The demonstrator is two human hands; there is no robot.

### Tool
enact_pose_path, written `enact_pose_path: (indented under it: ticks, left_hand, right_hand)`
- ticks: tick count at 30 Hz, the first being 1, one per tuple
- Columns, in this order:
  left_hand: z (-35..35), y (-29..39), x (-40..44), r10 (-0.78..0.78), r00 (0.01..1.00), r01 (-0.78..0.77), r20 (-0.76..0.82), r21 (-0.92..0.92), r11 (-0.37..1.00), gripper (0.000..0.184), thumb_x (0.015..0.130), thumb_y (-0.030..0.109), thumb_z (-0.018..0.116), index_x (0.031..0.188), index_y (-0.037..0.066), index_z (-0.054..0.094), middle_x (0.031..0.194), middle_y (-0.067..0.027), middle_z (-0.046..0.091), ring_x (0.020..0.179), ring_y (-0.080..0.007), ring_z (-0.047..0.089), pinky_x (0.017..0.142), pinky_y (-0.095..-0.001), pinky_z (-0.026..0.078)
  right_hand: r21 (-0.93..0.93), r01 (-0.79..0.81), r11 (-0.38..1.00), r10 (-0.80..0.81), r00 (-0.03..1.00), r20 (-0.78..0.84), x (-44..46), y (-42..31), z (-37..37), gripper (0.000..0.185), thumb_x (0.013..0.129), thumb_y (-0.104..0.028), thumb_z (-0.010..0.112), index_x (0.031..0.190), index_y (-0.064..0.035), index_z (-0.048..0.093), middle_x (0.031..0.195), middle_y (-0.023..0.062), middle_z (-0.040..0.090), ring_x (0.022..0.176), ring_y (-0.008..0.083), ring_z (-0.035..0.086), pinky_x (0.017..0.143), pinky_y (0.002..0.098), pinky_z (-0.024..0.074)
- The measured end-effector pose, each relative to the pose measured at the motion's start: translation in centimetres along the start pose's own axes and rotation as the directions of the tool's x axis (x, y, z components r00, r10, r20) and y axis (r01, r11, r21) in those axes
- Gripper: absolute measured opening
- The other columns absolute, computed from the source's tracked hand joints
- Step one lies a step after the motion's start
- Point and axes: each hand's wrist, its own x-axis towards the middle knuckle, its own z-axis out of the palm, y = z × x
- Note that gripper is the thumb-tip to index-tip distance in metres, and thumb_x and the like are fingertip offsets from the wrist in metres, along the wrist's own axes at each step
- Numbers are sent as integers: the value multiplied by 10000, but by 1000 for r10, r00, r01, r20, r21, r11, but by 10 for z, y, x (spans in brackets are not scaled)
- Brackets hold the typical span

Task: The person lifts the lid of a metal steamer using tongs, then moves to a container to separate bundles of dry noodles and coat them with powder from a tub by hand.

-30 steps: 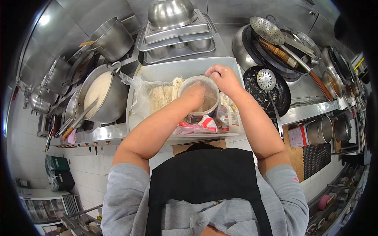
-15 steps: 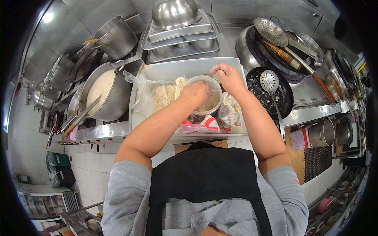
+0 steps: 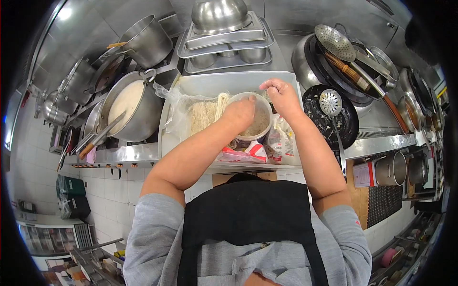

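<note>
My left hand (image 3: 240, 113) is closed at the left rim of a round, clear plastic tub (image 3: 260, 125), which holds something pale brown. Its fingers are curled, and what they hold, if anything, is hidden. Just beyond the tub's right rim, my right hand (image 3: 282, 97) is raised with bent fingers and whitish smears on the fingertips; I cannot make out anything in it. Dry, thin noodles (image 3: 202, 116) lie left of the tub, partly in a clear plastic bag (image 3: 179, 112). Red-and-white packets (image 3: 245, 153) and a printed white bag (image 3: 283, 145) sit nearest my body. A white bin (image 3: 238, 78) surrounds all these.
At left, a large pot (image 3: 143, 117) of whitish liquid stands on the stove with a utensil in it. Stacked trays (image 3: 224, 45) topped by a steel bowl (image 3: 220, 18) are behind the bin. A slotted ladle (image 3: 330, 103) rests in a black wok (image 3: 350, 119) at right.
My left hand has drawn back slightly toward the tub's left rim, uncovering more of the contents. My right hand stays beyond the right rim. The whole view has shifted a little.
</note>
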Motion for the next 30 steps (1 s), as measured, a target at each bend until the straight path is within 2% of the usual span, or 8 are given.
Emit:
enact_pose_path:
  ticks: [9,11,14,18,20,22,27,30]
  left_hand:
    - [4,1,4,-101,991,83,-85,-193,978,300,770,35,547,1069,35,531,1027,-199,536,1003,-373,550,875,-419,450]
    - [-15,8,3,-98,973,155,208,-278,948,265,783,78,574,1047,57,565,1081,-197,529,1078,-352,513,914,-409,424]
    - [-26,-6,1,25,991,24,129,-365,931,229,777,139,631,986,49,609,995,-187,585,981,-340,571,870,-408,454]
    - [-43,-16,7,-111,975,185,191,-432,883,254,793,229,656,932,19,627,868,-180,635,876,-325,616,812,-409,480]
    - [-46,-20,7,-266,934,355,241,-722,594,295,842,278,611,901,-11,632,764,-195,643,806,-333,634,773,-398,492]
    - [-66,-18,2,-307,923,379,231,-681,627,332,868,302,572,951,-16,621,816,-209,644,845,-335,632,785,-408,486]
    - [-29,-22,9,-332,943,274,10,-590,759,450,910,381,487,1101,-20,565,1003,-247,619,987,-334,603,859,-425,452]
    - [-33,-22,1,-9,999,39,54,-603,797,517,912,431,468,1171,-13,527,1154,-230,573,1091,-312,556,915,-412,415]
  right_hand:
    - [113,-80,990,81,997,1,-2,-5,0,218,787,-49,481,904,2,657,778,85,646,698,115,557,665,272,459]
    - [154,-127,980,125,992,23,-3,-11,-1,211,787,-45,491,910,4,656,779,79,647,698,112,559,664,271,460]
    - [159,-139,977,131,990,59,-6,-14,-1,208,806,-38,472,930,-17,638,772,25,601,666,65,516,597,220,424]
    - [183,-138,973,117,985,125,-8,-7,-1,189,802,-38,494,927,-16,634,808,34,610,681,93,537,629,236,440]
    - [160,-131,978,101,977,186,-11,-6,2,183,801,-39,499,923,-14,634,821,43,614,691,108,547,647,249,450]
    - [-28,13,1000,-5,965,261,-15,-13,6,157,790,-74,540,882,3,641,863,151,627,800,251,609,729,335,471]
    - [-321,194,927,-82,940,332,-15,-20,16,196,780,-64,542,946,-4,628,950,191,614,888,318,594,792,365,456]
    - [-477,158,865,36,927,373,-12,-24,17,281,768,-77,558,1034,-10,614,1032,210,600,987,369,566,865,396,444]
